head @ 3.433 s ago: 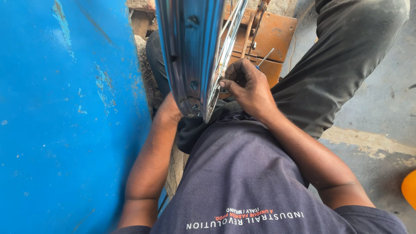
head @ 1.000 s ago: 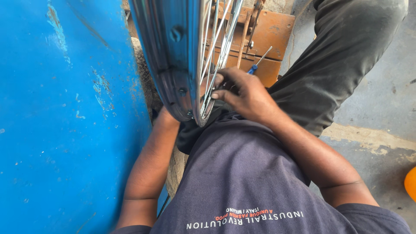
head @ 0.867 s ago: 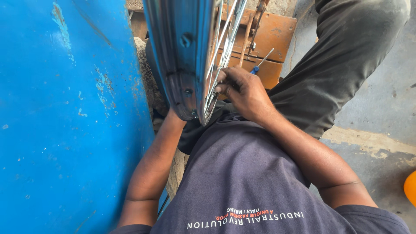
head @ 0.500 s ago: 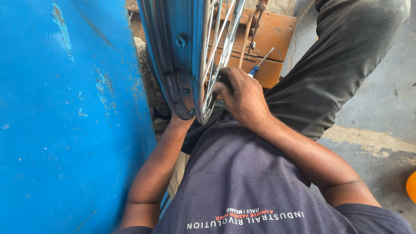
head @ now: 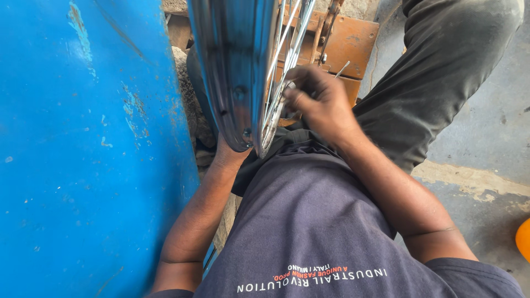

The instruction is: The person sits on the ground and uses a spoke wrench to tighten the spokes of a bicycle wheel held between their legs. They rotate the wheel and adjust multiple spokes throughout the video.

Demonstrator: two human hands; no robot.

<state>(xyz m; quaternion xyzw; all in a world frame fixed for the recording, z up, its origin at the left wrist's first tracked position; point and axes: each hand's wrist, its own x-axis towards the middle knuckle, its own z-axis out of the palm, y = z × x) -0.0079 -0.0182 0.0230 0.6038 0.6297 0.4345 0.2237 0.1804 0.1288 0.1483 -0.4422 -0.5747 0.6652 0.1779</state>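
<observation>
The rim [head: 237, 72] is stood upright between the knees; the spokes [head: 284, 60] are pinched by the right hand [head: 320, 105]; the left hand is hidden behind the rim, grip unknowable.

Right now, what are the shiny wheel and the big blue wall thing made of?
The wheel rim looks like polished metal: it mirrors the blue beside it. Its spokes look like thin bright steel wire. The blue panel seems to be painted metal, with chipped, scratched paint, though I can't be sure.
</observation>
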